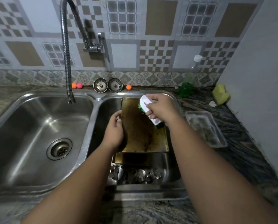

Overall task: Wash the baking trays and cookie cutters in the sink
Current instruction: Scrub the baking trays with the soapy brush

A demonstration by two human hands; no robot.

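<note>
A brown-stained metal baking tray (141,135) leans in the right sink basin (172,168). My left hand (115,131) grips the tray's left edge. My right hand (159,109) is shut on a white scrub brush (145,103) with green bristles, pressed against the tray's upper right part. Under the tray's near end a second tray edge (131,159) shows. Several metal cookie cutters (135,174) lie at the bottom of the basin near its front wall.
The left basin (30,126) holds only its drain, with the flexible tap spout (67,62) hanging over it. Two sink strainers (107,85) and small coloured balls sit on the back ledge. On the right counter are a clear plastic container (206,128), a green scrubber (186,89) and a yellow sponge (220,94).
</note>
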